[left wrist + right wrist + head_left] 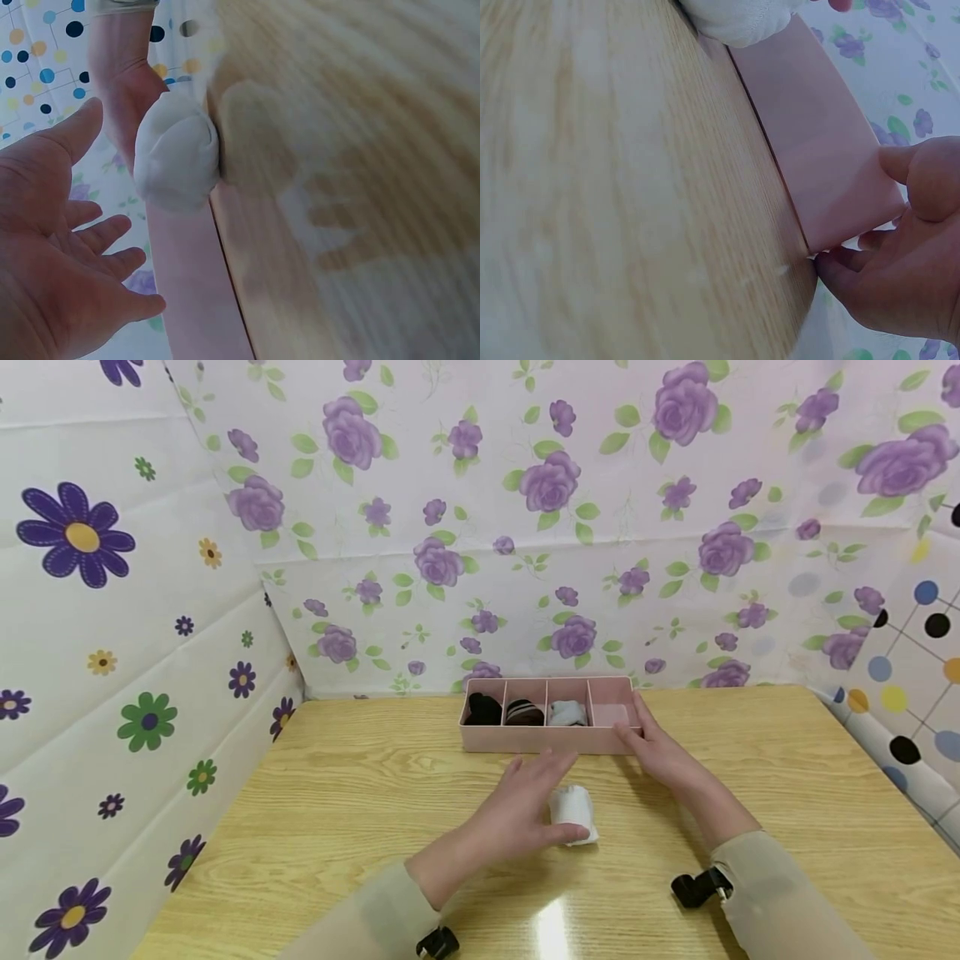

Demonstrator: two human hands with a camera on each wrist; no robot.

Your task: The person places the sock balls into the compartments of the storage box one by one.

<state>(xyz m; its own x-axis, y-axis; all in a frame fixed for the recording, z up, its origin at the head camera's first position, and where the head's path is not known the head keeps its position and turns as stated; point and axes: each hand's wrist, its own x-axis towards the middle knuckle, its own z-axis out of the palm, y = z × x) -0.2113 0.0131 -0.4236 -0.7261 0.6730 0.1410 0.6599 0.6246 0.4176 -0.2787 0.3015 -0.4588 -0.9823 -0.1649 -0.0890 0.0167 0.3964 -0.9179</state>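
A pink box (551, 741) with several compartments in a row stands at the back of the table. From left to right it holds a black rolled sock (483, 708), a brown striped one (524, 712) and a light grey one (567, 713); the rightmost compartment has nothing in it. My right hand (660, 752) grips the box's right end, thumb at the front rim and fingers along the end wall (900, 247). On the wood in front of the box lies a white rolled sock (573, 814). Fingers spread, my left hand (510, 814) hovers beside and partly over it, holding nothing.
The wooden table (360, 802) reaches back to a wall covering with purple flowers (442, 564). Patterned sheets hang at both sides, a flowered one (150, 722) on the left and a dotted one (911, 693) on the right.
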